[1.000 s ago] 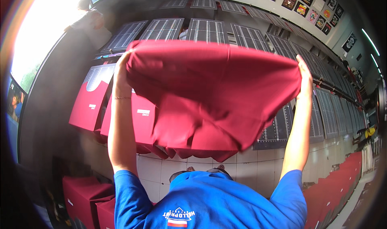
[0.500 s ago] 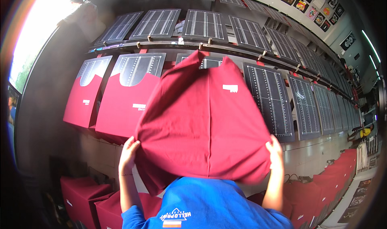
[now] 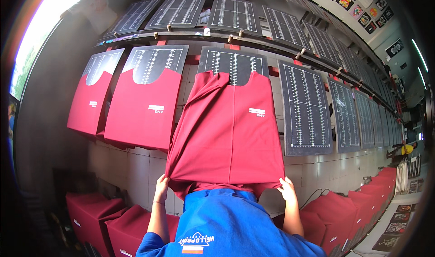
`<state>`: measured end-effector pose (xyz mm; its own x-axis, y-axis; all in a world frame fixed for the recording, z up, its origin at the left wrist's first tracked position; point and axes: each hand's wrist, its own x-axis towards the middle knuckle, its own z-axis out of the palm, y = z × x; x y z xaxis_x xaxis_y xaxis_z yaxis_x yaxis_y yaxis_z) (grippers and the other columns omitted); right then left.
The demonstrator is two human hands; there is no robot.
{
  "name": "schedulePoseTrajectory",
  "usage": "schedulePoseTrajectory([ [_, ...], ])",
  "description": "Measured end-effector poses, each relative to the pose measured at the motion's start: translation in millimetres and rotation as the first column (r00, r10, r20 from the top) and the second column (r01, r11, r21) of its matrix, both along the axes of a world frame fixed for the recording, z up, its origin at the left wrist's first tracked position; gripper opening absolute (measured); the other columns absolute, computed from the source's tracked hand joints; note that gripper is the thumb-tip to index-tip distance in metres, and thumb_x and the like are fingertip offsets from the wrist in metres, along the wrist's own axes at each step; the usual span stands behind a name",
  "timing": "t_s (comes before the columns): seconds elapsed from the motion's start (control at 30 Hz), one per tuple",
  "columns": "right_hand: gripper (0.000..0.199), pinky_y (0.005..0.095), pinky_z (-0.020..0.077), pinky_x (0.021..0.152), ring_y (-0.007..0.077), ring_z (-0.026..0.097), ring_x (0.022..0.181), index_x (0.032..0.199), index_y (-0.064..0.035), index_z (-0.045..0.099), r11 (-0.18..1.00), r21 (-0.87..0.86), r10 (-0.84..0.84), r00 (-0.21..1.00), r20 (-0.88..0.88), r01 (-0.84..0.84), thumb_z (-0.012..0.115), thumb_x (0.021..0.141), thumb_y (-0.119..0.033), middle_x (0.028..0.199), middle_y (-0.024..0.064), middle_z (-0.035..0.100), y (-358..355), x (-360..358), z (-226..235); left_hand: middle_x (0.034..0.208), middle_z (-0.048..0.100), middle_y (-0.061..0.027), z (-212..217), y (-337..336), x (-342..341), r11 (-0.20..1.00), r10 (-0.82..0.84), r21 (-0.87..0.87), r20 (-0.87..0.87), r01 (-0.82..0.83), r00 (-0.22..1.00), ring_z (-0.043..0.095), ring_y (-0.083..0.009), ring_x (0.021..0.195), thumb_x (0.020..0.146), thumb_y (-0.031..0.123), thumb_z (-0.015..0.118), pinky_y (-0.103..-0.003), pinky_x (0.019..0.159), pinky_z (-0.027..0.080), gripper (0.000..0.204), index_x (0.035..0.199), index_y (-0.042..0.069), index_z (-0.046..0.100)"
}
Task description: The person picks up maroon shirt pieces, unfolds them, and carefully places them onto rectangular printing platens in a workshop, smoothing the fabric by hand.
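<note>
A dark red T-shirt (image 3: 231,144) with a small white print on its chest lies over a black printing board (image 3: 234,61) marked with white rulers. The board's far end shows beyond the neckline. On the left side the cloth is folded over itself, with a loose sleeve bunched near the collar. My left hand (image 3: 161,189) pinches the near left corner of the hem, and my right hand (image 3: 287,190) grips the near right corner. Between them the hem is pulled taut close to my body.
To the left, two boards carry red shirts (image 3: 142,110). Bare ruled boards (image 3: 306,107) run off to the right, and another row stands beyond a dark rail (image 3: 181,34). More red-covered boards (image 3: 344,211) are behind me. Someone stands at the far left (image 3: 93,12).
The shirt has come down from the air onto the board and lies flatter. Both my hands have moved nearer to my body, still holding the hem.
</note>
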<state>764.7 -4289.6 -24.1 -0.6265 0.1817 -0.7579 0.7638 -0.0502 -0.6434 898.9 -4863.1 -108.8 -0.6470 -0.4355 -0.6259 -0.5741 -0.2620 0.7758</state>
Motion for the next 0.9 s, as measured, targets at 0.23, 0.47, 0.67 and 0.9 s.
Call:
schedulePoseTrajectory([
  [0.23,0.064,0.0355,0.0297,0.112,0.0261,0.035,0.138,0.143,0.0040,0.032,0.910,0.347,0.338,0.892,-0.300,-0.228,0.057,0.097,-0.033,0.148,0.0221,0.036,-40,-83,-27,0.124,0.057,-0.0217,80,53,-154,0.627,-0.469,-0.754,-0.166,0.194,0.867,0.056,-0.0323,0.116,0.090,0.012,0.061,-0.037,0.098,0.045,0.042,0.129,0.002,0.052],
  [0.47,0.082,0.0470,0.0297,0.112,0.0275,0.036,0.138,0.149,-0.0096,0.028,0.864,-0.503,0.055,0.996,0.066,-0.014,0.033,0.093,-0.069,0.151,0.0131,0.034,-61,-181,-92,0.141,0.049,-0.0138,5,35,-245,0.703,-0.052,0.694,-0.167,0.155,0.985,0.051,-0.0256,0.125,0.086,0.078,0.034,-0.044,0.104,0.040,0.090,0.146,0.012,0.038],
  [0.67,0.074,0.0472,0.0388,0.106,0.0284,0.048,0.127,0.141,-0.0039,0.041,0.787,-0.616,0.170,0.973,0.159,-0.036,0.062,0.087,-0.049,0.140,0.0113,0.049,-8,-87,-67,0.126,0.061,-0.0105,-17,0,-127,0.724,-0.207,0.686,0.112,0.075,0.972,0.061,-0.0232,0.109,0.087,0.057,0.058,-0.037,0.096,0.048,0.074,0.138,0.005,0.046],
  [0.9,0.048,0.0362,0.0515,0.087,0.0238,0.066,0.093,0.112,0.0057,0.061,0.974,-0.153,0.134,0.972,-0.193,-0.164,0.076,0.067,-0.004,0.104,0.0125,0.068,2,-129,76,0.104,0.069,-0.0078,121,-65,-108,0.886,-0.138,0.377,-0.338,0.268,0.931,0.064,-0.0172,0.096,0.085,0.015,0.069,-0.031,0.092,0.046,0.028,0.107,-0.003,0.067],
])
